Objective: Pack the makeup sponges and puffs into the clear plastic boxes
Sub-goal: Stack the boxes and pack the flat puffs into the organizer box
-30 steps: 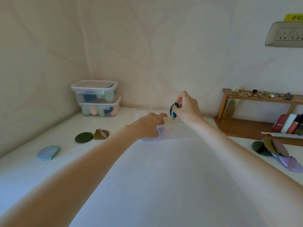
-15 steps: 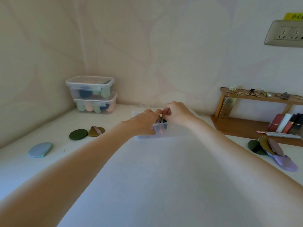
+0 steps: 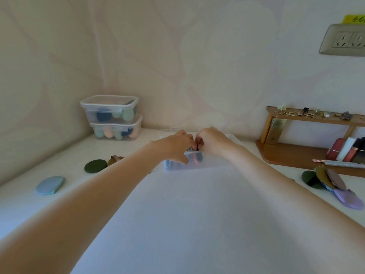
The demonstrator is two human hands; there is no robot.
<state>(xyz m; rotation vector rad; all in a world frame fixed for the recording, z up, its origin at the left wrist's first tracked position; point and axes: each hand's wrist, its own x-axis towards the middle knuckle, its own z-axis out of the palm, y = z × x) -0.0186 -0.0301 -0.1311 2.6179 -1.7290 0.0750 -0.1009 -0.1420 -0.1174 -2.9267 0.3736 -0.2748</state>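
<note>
In the head view, both hands are meeting over the open box (image 3: 205,162) at the worktop's (image 3: 197,224) centre. The left hand (image 3: 174,146) is curling over the near rim, thumb hanging down the front wall. The right hand (image 3: 214,142) is bunching its fingers at the box mouth, at 3 o'clock of the left; whether that grip is clamped on a puff or just pressing one down, I cannot tell, since the fingertips are hidden. Dark and pink puffs (image 3: 196,158) are showing through the clear wall beneath the hands.

To do this well, I judge, the left hand should be steadying the box while the right is seating each puff on edge, snug against its neighbours, leaving room for the rest.

Loose puffs are lying well apart from the box: a dark green one (image 3: 95,166) and a brown one (image 3: 114,160) at 9 o'clock, a blue one (image 3: 50,185) at 8 o'clock, a fanned pile (image 3: 333,183) at 4 o'clock. Two lidded boxes (image 3: 113,117) are stacking at 10 o'clock in the corner. A wooden shelf (image 3: 308,147) is standing at 3 o'clock, a socket (image 3: 344,39) on the pale wall above.
</note>
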